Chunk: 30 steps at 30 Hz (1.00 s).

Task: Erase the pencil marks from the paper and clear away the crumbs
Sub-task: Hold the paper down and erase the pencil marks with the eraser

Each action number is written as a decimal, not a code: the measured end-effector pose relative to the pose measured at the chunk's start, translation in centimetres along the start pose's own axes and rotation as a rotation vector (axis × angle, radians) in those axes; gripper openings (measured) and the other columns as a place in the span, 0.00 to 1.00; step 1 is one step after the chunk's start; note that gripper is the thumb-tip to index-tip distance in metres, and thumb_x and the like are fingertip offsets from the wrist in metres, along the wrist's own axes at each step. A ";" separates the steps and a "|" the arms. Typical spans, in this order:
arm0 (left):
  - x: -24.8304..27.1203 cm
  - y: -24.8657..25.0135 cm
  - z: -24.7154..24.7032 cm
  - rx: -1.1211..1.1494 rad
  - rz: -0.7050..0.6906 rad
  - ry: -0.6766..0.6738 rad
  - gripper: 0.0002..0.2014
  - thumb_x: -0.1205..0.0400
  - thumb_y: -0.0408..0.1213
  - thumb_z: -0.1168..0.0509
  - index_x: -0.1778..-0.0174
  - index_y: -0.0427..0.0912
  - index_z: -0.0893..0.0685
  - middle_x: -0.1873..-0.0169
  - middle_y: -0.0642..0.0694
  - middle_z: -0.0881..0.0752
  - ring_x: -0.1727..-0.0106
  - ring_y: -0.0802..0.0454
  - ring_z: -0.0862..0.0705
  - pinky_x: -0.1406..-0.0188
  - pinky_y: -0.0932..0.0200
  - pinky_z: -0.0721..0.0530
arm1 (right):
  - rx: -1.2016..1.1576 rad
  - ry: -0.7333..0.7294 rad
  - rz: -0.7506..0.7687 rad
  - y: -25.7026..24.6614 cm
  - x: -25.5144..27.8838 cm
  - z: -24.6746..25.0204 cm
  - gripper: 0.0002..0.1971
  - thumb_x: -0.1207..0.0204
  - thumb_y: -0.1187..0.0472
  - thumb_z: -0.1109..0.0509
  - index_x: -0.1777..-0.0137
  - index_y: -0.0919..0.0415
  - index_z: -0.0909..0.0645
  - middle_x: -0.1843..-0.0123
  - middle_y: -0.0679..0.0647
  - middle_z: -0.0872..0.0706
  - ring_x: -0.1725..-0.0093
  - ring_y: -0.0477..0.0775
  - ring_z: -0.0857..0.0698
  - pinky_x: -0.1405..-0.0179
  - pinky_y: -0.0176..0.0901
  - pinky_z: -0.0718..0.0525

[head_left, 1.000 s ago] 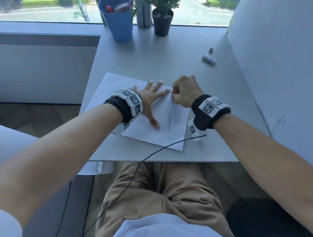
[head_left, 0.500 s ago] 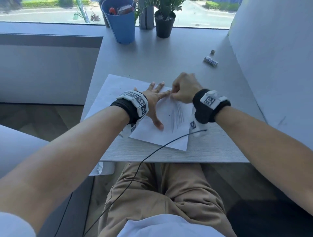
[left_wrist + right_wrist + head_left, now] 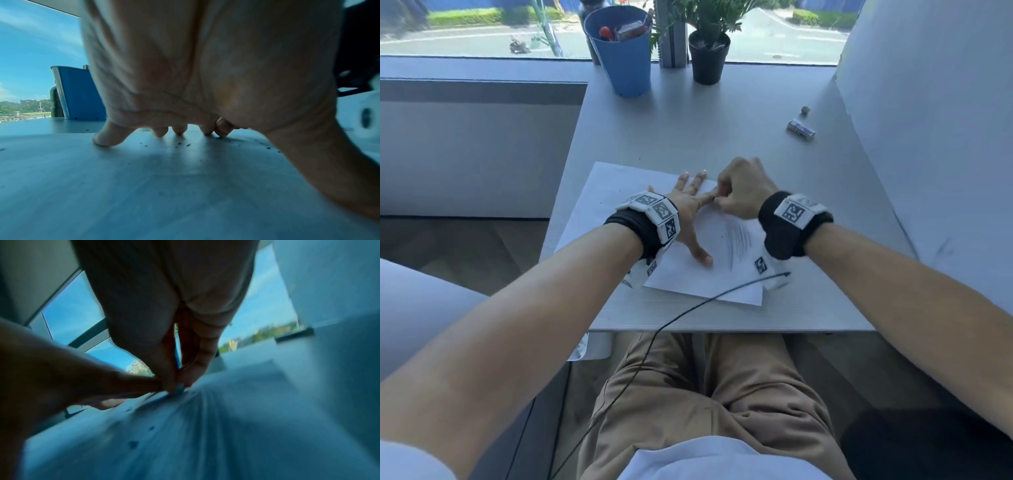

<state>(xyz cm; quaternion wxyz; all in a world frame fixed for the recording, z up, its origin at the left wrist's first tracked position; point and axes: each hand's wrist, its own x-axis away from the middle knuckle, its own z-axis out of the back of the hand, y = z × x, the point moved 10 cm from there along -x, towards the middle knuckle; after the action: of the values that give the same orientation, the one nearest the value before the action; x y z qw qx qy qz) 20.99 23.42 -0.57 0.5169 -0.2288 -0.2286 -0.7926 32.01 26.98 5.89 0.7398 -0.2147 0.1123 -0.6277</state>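
A white sheet of paper (image 3: pixel 698 282) lies near the table's front edge, with grey pencil marks (image 3: pixel 738 244) on its right part. My left hand (image 3: pixel 688 209) presses flat on the sheet, fingers spread; in the left wrist view its fingertips (image 3: pixel 102 139) rest on the paper among dark eraser crumbs (image 3: pixel 179 144). My right hand (image 3: pixel 739 195) is curled at the sheet's far edge, beside my left index finger. In the blurred right wrist view, thumb and fingers pinch a small eraser (image 3: pixel 179 388) down on the paper. From the head view that eraser is hidden.
A second sheet (image 3: pixel 599 192) lies under the first. A sleeved eraser (image 3: pixel 800 129) and a small round lump (image 3: pixel 805 110) lie at the far right. A blue bucket (image 3: pixel 619 58) and potted plant (image 3: pixel 708 61) stand by the window. A white partition (image 3: pixel 928 137) borders the right side. A black cable (image 3: pixel 688 308) crosses the front edge.
My right hand has slid away from me along the paper, up to the tip of my left index finger. The left hand keeps pressing the sheet in place.
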 end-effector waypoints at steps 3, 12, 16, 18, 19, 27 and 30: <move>0.1 0.1 0.1 -0.009 -0.002 0.000 0.75 0.51 0.71 0.20 0.18 0.68 0.68 0.18 0.57 0.76 0.16 0.47 0.72 0.29 0.14 0.58 | -0.050 0.088 -0.073 1.1 -0.1 1.2 0.05 0.33 0.66 0.26 0.66 0.62 0.09 0.67 0.55 0.11 0.65 0.51 0.15 0.64 0.36 0.21; 0.2 0.1 -0.1 -0.008 0.014 -0.029 0.76 0.50 0.72 0.21 0.19 0.67 0.71 0.19 0.56 0.77 0.17 0.46 0.74 0.29 0.14 0.59 | -0.020 0.049 -0.040 0.8 0.0 0.7 0.07 0.35 0.68 0.28 0.71 0.60 0.12 0.70 0.55 0.13 0.68 0.51 0.16 0.65 0.36 0.21; 0.4 0.6 0.1 -0.032 0.017 -0.033 0.75 0.47 0.69 0.20 0.17 0.64 0.70 0.18 0.53 0.76 0.17 0.44 0.73 0.27 0.18 0.57 | -0.020 0.010 -0.040 1.0 0.6 0.4 0.05 0.35 0.67 0.28 0.69 0.62 0.11 0.68 0.56 0.11 0.66 0.52 0.15 0.66 0.36 0.23; 0.5 0.8 0.3 -0.046 0.017 -0.025 0.75 0.46 0.69 0.20 0.17 0.63 0.70 0.18 0.51 0.75 0.16 0.42 0.72 0.27 0.19 0.55 | -0.062 0.083 -0.102 2.1 0.4 1.5 0.05 0.34 0.67 0.26 0.68 0.61 0.10 0.67 0.56 0.11 0.64 0.52 0.14 0.65 0.37 0.19; 0.5 0.7 0.3 -0.053 0.023 -0.028 0.75 0.47 0.69 0.20 0.17 0.62 0.70 0.18 0.50 0.75 0.16 0.41 0.72 0.26 0.19 0.55 | -0.050 0.040 -0.072 1.4 0.6 0.8 0.06 0.34 0.68 0.27 0.69 0.61 0.11 0.68 0.56 0.11 0.65 0.52 0.14 0.66 0.37 0.19; -0.5 1.5 0.7 -0.180 -0.057 0.035 0.79 0.50 0.76 0.24 0.15 0.51 0.69 0.16 0.50 0.70 0.16 0.44 0.72 0.22 0.27 0.68 | 0.012 0.004 -0.022 0.7 1.2 0.2 0.06 0.35 0.67 0.29 0.67 0.62 0.11 0.67 0.57 0.11 0.64 0.55 0.15 0.61 0.35 0.23; -0.6 2.0 1.0 -0.192 -0.095 0.053 0.78 0.48 0.75 0.24 0.15 0.47 0.68 0.15 0.51 0.69 0.16 0.46 0.71 0.21 0.32 0.68 | 0.018 -0.005 -0.010 0.7 1.4 -0.2 0.05 0.36 0.67 0.29 0.71 0.63 0.13 0.71 0.56 0.14 0.67 0.54 0.18 0.64 0.35 0.25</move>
<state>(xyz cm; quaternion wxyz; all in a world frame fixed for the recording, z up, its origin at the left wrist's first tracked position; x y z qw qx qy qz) 23.21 23.66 0.10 0.4605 -0.2452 -0.1485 -0.8401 32.78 25.70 5.57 0.7387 -0.2100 0.1037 -0.6320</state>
